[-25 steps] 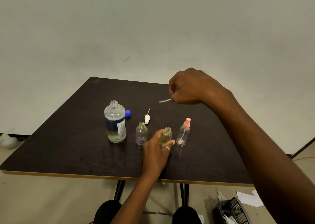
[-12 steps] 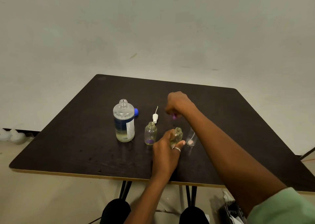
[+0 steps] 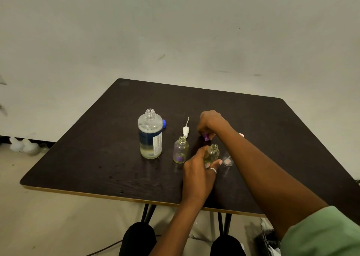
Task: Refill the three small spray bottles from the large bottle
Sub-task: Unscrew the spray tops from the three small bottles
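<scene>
Head view: dark wooden tabletop (image 3: 81, 158).
Left hand (image 3: 198, 173): grip clamped on small clear uncapped bottle (image 3: 212, 154).
Right hand (image 3: 211, 124): grip closed on purple spray cap (image 3: 206, 138).
Large clear labelled bottle (image 3: 150, 133): upright, uncapped, left of the small bottles.

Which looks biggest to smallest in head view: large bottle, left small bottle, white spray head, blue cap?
1. large bottle
2. left small bottle
3. white spray head, counting its tube
4. blue cap, though the large bottle partly hides it, so this place is unsure
</scene>
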The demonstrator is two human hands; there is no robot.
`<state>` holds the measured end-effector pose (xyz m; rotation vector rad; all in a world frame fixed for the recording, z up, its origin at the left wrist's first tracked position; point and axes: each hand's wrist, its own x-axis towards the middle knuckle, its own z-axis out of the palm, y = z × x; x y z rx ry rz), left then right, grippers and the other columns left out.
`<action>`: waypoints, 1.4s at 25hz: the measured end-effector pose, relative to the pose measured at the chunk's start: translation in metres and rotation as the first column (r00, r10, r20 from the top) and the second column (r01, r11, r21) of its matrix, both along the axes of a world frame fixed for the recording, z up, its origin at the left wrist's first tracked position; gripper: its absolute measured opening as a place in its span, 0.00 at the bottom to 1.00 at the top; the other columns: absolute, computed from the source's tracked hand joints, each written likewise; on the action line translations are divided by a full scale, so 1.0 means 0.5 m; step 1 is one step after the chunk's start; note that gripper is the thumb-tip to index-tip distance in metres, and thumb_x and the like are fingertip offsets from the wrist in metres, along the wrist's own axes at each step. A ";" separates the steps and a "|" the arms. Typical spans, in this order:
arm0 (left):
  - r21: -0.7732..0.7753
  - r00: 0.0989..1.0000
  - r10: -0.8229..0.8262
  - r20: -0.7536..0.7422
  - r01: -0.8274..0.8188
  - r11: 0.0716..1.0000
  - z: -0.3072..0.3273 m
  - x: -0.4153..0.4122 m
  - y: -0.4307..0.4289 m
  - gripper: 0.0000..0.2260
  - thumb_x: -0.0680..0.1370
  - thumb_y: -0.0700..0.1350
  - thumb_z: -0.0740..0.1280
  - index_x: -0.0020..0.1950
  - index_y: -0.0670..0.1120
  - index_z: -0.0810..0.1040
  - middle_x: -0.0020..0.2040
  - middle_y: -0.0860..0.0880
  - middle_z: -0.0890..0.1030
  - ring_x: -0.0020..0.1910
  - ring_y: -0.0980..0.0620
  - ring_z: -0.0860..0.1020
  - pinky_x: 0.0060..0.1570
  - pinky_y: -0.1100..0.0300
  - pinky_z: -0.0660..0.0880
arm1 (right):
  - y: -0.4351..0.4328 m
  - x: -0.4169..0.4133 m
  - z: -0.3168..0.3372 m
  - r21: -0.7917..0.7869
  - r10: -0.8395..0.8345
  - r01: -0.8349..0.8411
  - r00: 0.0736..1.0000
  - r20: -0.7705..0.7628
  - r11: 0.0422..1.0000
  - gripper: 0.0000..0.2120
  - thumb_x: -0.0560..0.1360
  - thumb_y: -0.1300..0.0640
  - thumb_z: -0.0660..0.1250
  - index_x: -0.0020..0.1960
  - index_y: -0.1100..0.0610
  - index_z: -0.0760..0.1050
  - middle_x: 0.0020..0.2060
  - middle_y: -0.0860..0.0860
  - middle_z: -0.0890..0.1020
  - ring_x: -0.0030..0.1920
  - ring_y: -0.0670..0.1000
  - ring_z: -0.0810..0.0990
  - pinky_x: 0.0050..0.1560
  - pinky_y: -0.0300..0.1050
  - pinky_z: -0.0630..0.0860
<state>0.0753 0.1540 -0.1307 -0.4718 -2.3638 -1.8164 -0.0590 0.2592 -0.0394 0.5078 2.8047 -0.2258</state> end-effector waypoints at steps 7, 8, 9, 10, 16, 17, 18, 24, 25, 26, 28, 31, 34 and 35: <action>0.028 1.000 -0.012 -0.005 0.012 1.000 0.000 -0.001 0.001 0.19 0.73 0.47 0.75 0.63 0.50 0.78 0.54 0.54 0.84 0.52 0.61 0.81 0.53 0.67 0.77 | 0.011 0.003 -0.005 0.013 0.018 -0.017 0.999 -0.038 1.000 0.05 0.72 0.60 0.69 0.44 0.62 0.79 0.36 0.56 0.84 0.33 0.52 0.85 0.44 0.49 0.84; 0.023 1.000 -0.011 -0.008 0.011 1.000 0.000 -0.001 0.001 0.19 0.73 0.47 0.75 0.63 0.50 0.78 0.54 0.54 0.84 0.51 0.61 0.81 0.53 0.68 0.77 | 0.012 0.003 -0.005 0.015 0.018 -0.018 0.999 -0.042 1.000 0.05 0.72 0.60 0.69 0.44 0.62 0.79 0.36 0.56 0.84 0.32 0.52 0.85 0.44 0.48 0.84; 0.017 1.000 -0.009 -0.010 0.009 1.000 0.000 0.000 0.001 0.19 0.73 0.47 0.75 0.63 0.51 0.78 0.54 0.54 0.84 0.51 0.61 0.81 0.53 0.69 0.77 | 0.013 0.004 -0.005 0.013 0.018 -0.017 0.999 -0.047 1.000 0.05 0.72 0.59 0.69 0.44 0.62 0.79 0.35 0.56 0.84 0.32 0.52 0.85 0.43 0.48 0.84; 0.013 1.000 -0.008 -0.010 0.008 1.000 0.001 0.000 0.001 0.19 0.73 0.47 0.75 0.63 0.51 0.78 0.54 0.55 0.84 0.51 0.62 0.81 0.52 0.71 0.76 | 0.013 0.004 -0.005 0.011 0.017 -0.017 0.998 -0.053 1.000 0.05 0.73 0.59 0.69 0.44 0.61 0.79 0.35 0.56 0.84 0.31 0.52 0.85 0.43 0.48 0.84; 0.009 1.000 -0.003 -0.010 0.003 1.000 0.006 0.003 -0.001 0.20 0.73 0.47 0.75 0.63 0.51 0.78 0.54 0.55 0.84 0.51 0.63 0.80 0.50 0.76 0.73 | 0.013 0.004 -0.008 0.012 0.012 -0.011 0.998 -0.066 1.000 0.05 0.73 0.59 0.68 0.40 0.61 0.79 0.31 0.55 0.84 0.29 0.51 0.84 0.39 0.46 0.83; 0.009 1.000 -0.006 -0.010 0.007 1.000 0.007 0.003 -0.002 0.20 0.73 0.47 0.75 0.64 0.51 0.78 0.55 0.54 0.83 0.51 0.63 0.80 0.50 0.76 0.73 | 0.013 0.004 -0.010 0.015 0.009 -0.008 0.998 -0.067 1.000 0.06 0.72 0.59 0.68 0.39 0.61 0.80 0.31 0.54 0.84 0.29 0.51 0.84 0.39 0.46 0.83; 0.010 1.000 -0.010 -0.011 0.011 1.000 0.007 0.004 -0.002 0.20 0.73 0.47 0.75 0.64 0.50 0.78 0.55 0.54 0.83 0.52 0.62 0.80 0.50 0.75 0.73 | 0.013 0.004 -0.011 0.018 0.009 -0.008 0.997 -0.071 1.000 0.06 0.72 0.60 0.68 0.38 0.60 0.80 0.31 0.54 0.84 0.30 0.52 0.84 0.40 0.46 0.83; 0.019 1.000 -0.012 -0.027 0.013 1.000 0.006 0.001 -0.003 0.20 0.73 0.46 0.75 0.64 0.49 0.78 0.55 0.53 0.83 0.52 0.62 0.80 0.50 0.76 0.73 | 0.010 0.000 -0.017 0.046 0.034 -0.030 0.996 -0.083 0.998 0.05 0.72 0.59 0.69 0.39 0.59 0.77 0.36 0.56 0.83 0.34 0.54 0.84 0.43 0.49 0.84; 0.020 0.999 -0.011 -0.031 0.011 1.000 0.005 0.000 -0.002 0.20 0.73 0.46 0.75 0.64 0.49 0.78 0.55 0.53 0.83 0.52 0.62 0.80 0.50 0.76 0.73 | 0.010 -0.001 -0.017 0.052 0.037 -0.033 0.996 -0.080 0.998 0.04 0.72 0.60 0.69 0.39 0.59 0.78 0.35 0.56 0.83 0.34 0.54 0.84 0.43 0.49 0.84; 0.021 0.999 -0.009 -0.036 0.009 1.000 0.004 0.000 -0.002 0.19 0.73 0.46 0.75 0.64 0.49 0.78 0.55 0.53 0.84 0.51 0.61 0.81 0.50 0.75 0.73 | 0.010 -0.001 -0.016 0.058 0.042 -0.038 0.996 -0.077 0.998 0.03 0.71 0.60 0.69 0.40 0.60 0.78 0.35 0.56 0.83 0.35 0.54 0.84 0.44 0.50 0.84; 0.022 0.999 -0.007 -0.043 0.008 1.000 0.003 0.001 -0.002 0.19 0.73 0.46 0.76 0.63 0.49 0.78 0.54 0.53 0.84 0.51 0.61 0.81 0.50 0.74 0.74 | 0.010 0.000 -0.014 0.067 0.055 -0.050 0.996 -0.065 0.997 0.03 0.71 0.59 0.69 0.40 0.59 0.78 0.36 0.56 0.83 0.36 0.54 0.84 0.45 0.50 0.84; 0.018 0.999 -0.006 -0.039 0.007 1.000 0.001 0.000 -0.001 0.19 0.73 0.47 0.75 0.63 0.49 0.78 0.54 0.53 0.84 0.51 0.61 0.81 0.49 0.76 0.73 | 0.009 0.002 -0.010 0.063 0.064 -0.061 0.997 -0.048 0.996 0.04 0.71 0.59 0.69 0.39 0.59 0.78 0.33 0.55 0.83 0.35 0.53 0.84 0.45 0.49 0.83; 0.010 0.999 -0.004 -0.036 0.005 1.000 0.000 0.000 -0.001 0.20 0.73 0.48 0.75 0.64 0.50 0.78 0.54 0.54 0.84 0.51 0.61 0.80 0.49 0.78 0.72 | 0.009 0.007 -0.005 0.057 0.066 -0.063 0.996 -0.056 0.996 0.05 0.72 0.58 0.69 0.40 0.59 0.79 0.33 0.54 0.83 0.34 0.52 0.84 0.45 0.48 0.83; 0.008 0.999 -0.004 -0.036 0.004 1.000 -0.001 0.000 -0.001 0.20 0.73 0.48 0.75 0.64 0.51 0.78 0.54 0.54 0.83 0.51 0.62 0.80 0.49 0.78 0.72 | 0.008 0.010 -0.002 0.056 0.070 -0.067 0.996 -0.058 0.996 0.06 0.73 0.57 0.68 0.41 0.59 0.79 0.34 0.54 0.84 0.35 0.52 0.84 0.45 0.48 0.83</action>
